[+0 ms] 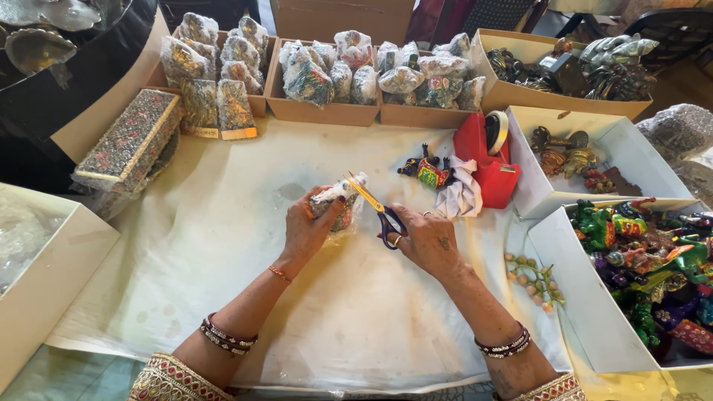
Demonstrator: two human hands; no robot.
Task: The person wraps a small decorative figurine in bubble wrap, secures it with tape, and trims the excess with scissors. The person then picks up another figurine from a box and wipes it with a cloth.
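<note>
White cloth [223, 245]: covers the table, bears all below.
White box [572, 312], 4 o'clock: painted animal figures, green, red, purple.
White box [538, 197], 2 o'clock: metal and painted figures.
Card trays [327, 111], 12 o'clock: three in a row, filled with bubble-wrapped pieces.
Patterned box [130, 141], 10 o'clock: long, lying tilted.
Tape dispenser [490, 167], 1 o'clock: red, roll on top.
Left hand [308, 226], centre: fingers closed round a wrapped figure [343, 199]; the figure stands up out of the fist, its top clear of the fingertips.
Right hand [427, 238]: fingers through the handles of scissors [379, 212], gripping; yellow blades point to 11 o'clock, touching the wrap.
Painted horse [429, 171], 1 o'clock: unwrapped, beside the dispenser.
Bead string [531, 281], 4 o'clock.
</note>
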